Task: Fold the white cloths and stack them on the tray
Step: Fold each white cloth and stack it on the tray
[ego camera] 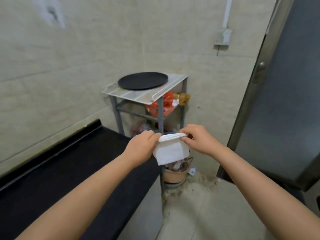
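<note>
My left hand (144, 144) and right hand (199, 138) pinch the folded white cloth (171, 150) in mid-air; the round black tray (142, 80) is well apart, so the fold may slump in transit.

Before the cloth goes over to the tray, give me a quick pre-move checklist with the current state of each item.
1. Left hand has the white cloth by its top edge: ok.
2. Right hand has the other top corner: ok.
3. Cloth folded: ok, layered edges show along the top; how many folds, cannot tell.
4. Black tray free to take it: ok, nothing lies on it.
5. Tray seated steady on the rack's top shelf: ok, it lies flat, though its near-left rim reaches the shelf edge.
6. Cloth hanging clear of the black counter: cannot tell, its lower left corner overlaps the counter end in this view.
</note>
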`<action>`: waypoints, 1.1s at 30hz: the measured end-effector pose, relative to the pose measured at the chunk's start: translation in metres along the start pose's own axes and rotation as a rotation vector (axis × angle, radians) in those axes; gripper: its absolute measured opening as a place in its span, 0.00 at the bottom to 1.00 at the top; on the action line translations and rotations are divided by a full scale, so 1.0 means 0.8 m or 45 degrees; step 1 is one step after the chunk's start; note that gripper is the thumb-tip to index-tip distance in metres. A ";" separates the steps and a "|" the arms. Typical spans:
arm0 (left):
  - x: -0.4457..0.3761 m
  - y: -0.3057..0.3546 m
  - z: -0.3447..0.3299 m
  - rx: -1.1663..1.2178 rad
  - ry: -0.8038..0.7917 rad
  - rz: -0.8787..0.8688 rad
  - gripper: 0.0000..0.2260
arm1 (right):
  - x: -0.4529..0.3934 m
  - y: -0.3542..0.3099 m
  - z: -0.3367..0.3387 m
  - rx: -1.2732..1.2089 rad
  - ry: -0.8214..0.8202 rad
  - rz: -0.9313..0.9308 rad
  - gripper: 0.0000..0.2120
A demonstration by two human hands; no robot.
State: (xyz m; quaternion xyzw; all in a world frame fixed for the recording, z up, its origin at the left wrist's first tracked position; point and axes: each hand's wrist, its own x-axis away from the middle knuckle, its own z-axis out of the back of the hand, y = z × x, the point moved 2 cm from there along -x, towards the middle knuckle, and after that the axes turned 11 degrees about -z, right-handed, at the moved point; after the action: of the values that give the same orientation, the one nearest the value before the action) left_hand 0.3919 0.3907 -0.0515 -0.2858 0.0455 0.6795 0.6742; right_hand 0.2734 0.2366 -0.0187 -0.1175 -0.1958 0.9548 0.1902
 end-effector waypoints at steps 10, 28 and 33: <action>-0.220 -0.184 -0.086 0.180 -0.137 0.416 0.12 | -0.277 0.090 0.087 -0.064 0.108 0.098 0.09; -0.337 -0.495 -0.187 -0.031 -0.038 1.252 0.12 | -0.745 0.051 0.057 -0.148 -0.069 0.566 0.09; -0.341 -0.545 -0.229 -0.091 0.069 1.464 0.13 | -0.845 0.041 0.004 -0.190 -0.111 0.764 0.09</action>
State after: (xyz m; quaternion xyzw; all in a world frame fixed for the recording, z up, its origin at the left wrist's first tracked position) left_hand 0.8428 0.1040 0.0600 -0.2549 0.1879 0.9303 0.1850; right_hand 0.8706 -0.0691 0.0721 -0.1427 -0.2299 0.9555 -0.1178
